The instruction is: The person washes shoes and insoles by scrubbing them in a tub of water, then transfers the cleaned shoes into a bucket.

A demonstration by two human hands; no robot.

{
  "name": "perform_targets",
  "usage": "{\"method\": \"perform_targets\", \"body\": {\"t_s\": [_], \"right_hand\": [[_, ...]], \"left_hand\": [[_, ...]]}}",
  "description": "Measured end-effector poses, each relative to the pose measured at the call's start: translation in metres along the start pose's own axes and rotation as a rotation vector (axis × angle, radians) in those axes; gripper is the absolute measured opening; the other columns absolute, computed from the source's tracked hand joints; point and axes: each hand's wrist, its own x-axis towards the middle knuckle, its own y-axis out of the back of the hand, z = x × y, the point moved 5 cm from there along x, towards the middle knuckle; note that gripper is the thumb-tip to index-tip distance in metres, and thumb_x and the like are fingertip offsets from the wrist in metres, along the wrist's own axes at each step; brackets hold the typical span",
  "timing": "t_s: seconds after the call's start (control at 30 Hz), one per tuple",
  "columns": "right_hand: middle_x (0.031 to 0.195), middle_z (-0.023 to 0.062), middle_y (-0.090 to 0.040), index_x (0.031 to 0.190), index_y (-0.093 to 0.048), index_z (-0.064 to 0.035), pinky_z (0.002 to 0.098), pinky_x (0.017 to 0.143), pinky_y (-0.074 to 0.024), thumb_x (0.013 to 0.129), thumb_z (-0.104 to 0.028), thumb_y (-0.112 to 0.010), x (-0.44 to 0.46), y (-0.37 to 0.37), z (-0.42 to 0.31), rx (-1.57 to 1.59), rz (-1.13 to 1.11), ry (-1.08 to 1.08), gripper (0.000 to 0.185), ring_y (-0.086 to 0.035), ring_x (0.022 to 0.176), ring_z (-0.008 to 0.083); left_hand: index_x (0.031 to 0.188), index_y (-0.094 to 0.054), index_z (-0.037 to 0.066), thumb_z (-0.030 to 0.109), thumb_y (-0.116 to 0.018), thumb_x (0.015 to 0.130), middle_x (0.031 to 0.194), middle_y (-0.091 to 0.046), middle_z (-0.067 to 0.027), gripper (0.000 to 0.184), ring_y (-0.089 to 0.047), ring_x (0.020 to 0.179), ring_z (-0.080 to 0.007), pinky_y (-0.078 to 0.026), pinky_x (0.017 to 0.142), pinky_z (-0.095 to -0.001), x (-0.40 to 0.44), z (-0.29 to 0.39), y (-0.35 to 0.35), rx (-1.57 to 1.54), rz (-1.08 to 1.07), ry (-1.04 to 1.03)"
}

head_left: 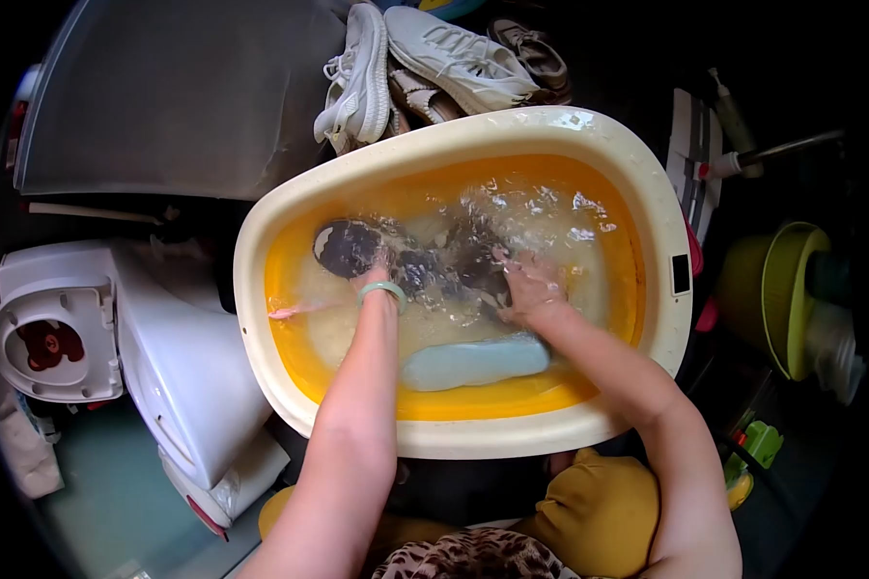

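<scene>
A cream tub (666,318) with an orange inside holds cloudy water. Dark grey shoes (343,249) lie partly under the surface, their outlines broken up by ripples and glare. My left hand (375,272), with a pale green bangle at the wrist, reaches into the water and grips the dark shoe at the left; its fingertips are hidden. On the right, my right hand (533,287) is closed around the edge of the dark footwear, fingers partly under water. Nearer me, a long light-blue piece (475,362), shaped like a sole, lies in the water.
White sneakers (454,58) and other shoes stand beyond the tub. A grey plastic sheet or lid (183,96) is at the upper left, above a white child's potty seat (58,333). Green basins (792,299) stand at the right. A small pink item (282,314) is at the tub's left wall.
</scene>
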Motion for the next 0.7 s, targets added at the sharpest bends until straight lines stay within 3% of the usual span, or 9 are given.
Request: {"method": "perform_targets", "body": {"t_s": [0.03,0.07,0.13,0.2,0.33,0.47,0.53,0.63,0.7], "right_hand": [[0.122,0.0198,-0.048,0.143,-0.033,-0.0138,0.0428,0.095,-0.0437,0.068,-0.036,-0.075,0.002,-0.006,0.003,-0.02,-0.076,-0.047,0.089,-0.049,0.115,0.0328],[0.122,0.0198,-0.048,0.143,-0.033,-0.0138,0.0428,0.095,-0.0437,0.068,-0.036,-0.075,0.0,-0.003,0.004,-0.015,-0.072,-0.047,0.089,-0.049,0.115,0.0328],[0.116,0.0212,-0.051,0.138,-0.04,-0.0104,0.0429,0.091,-0.0459,0.064,-0.034,-0.074,-0.011,0.01,0.007,0.222,-0.016,-0.036,0.085,-0.05,0.112,0.0351],[0.115,0.0212,-0.051,0.136,-0.043,-0.0096,0.0428,0.09,-0.0467,0.062,-0.033,-0.074,-0.02,0.014,0.006,0.252,0.012,-0.045,0.084,-0.051,0.11,0.0359],[0.112,0.02,-0.052,0.132,-0.046,-0.0084,0.0433,0.087,-0.0476,0.06,-0.032,-0.075,-0.051,0.036,-0.011,0.259,0.16,0.018,0.081,-0.053,0.105,0.0368],[0.11,0.0197,-0.052,0.13,-0.046,-0.0073,0.045,0.082,-0.0481,0.059,-0.032,-0.076,-0.065,0.053,-0.04,0.237,0.367,0.136,0.081,-0.054,0.098,0.0358],[0.111,0.02,-0.052,0.131,-0.045,-0.0066,0.0455,0.08,-0.0479,0.06,-0.031,-0.076,-0.064,0.056,-0.061,0.212,0.422,0.205,0.08,-0.054,0.098,0.036],[0.109,0.0209,-0.051,0.131,-0.046,-0.0043,0.0442,0.077,-0.046,0.066,-0.022,-0.071,-0.069,0.062,-0.111,0.137,0.523,0.38,0.071,-0.054,0.093,0.036],[0.109,0.021,-0.051,0.13,-0.046,-0.0023,0.0438,0.078,-0.0449,0.07,-0.017,-0.067,-0.062,0.046,-0.148,0.123,0.53,0.579,0.065,-0.054,0.093,0.0355]], "left_hand": [[0.126,-0.051,-0.006,0.024,-0.076,0.078,0.128,-0.055,-0.0136,0.062,-0.052,0.114,-0.0228,-0.04,0.098,-0.0327,-0.02,0.009,0.001,-0.232,-0.051,-0.024],[0.132,-0.042,-0.007,0.021,-0.074,0.08,0.132,-0.05,-0.0181,0.068,-0.048,0.117,-0.0242,-0.038,0.101,-0.0362,-0.04,0.015,0.006,-0.311,-0.102,0.022],[0.139,-0.031,-0.006,0.019,-0.074,0.08,0.138,-0.041,-0.0213,0.077,-0.046,0.121,-0.0245,-0.037,0.101,-0.0395,-0.068,0.012,0.023,-0.247,0.029,0.025],[0.142,-0.028,0.001,0.02,-0.073,0.08,0.136,-0.041,-0.0152,0.079,-0.045,0.118,-0.026,-0.036,0.101,-0.0415,-0.105,0.01,0.032,-0.232,-0.023,-0.044],[0.145,-0.02,0.006,0.023,-0.073,0.082,0.138,-0.037,-0.0136,0.085,-0.043,0.121,-0.0229,-0.035,0.1,-0.0403,-0.184,-0.007,0.022,-0.409,-0.359,0.083],[0.143,-0.024,0.007,0.018,-0.07,0.085,0.134,-0.041,-0.0123,0.075,-0.046,0.119,-0.0201,-0.039,0.098,-0.0364,-0.22,-0.012,0.019,-0.514,-0.379,-0.005],[0.137,-0.028,0.004,0.005,-0.07,0.083,0.128,-0.047,-0.0128,0.067,-0.049,0.115,-0.0208,-0.04,0.098,-0.0312,-0.228,0.003,0.019,-0.677,-0.627,0.111],[0.133,-0.031,0.005,0.004,-0.069,0.083,0.124,-0.051,-0.0098,0.063,-0.052,0.112,-0.0182,-0.042,0.098,-0.0302,-0.222,0.02,0.037,-0.818,-0.498,0.11],[0.127,-0.043,0.004,0.017,-0.065,0.087,0.122,-0.054,-0.0081,0.047,-0.053,0.111,-0.0191,-0.044,0.097,-0.0335,-0.192,-0.002,0.051,-0.892,-0.543,0.215]]}}
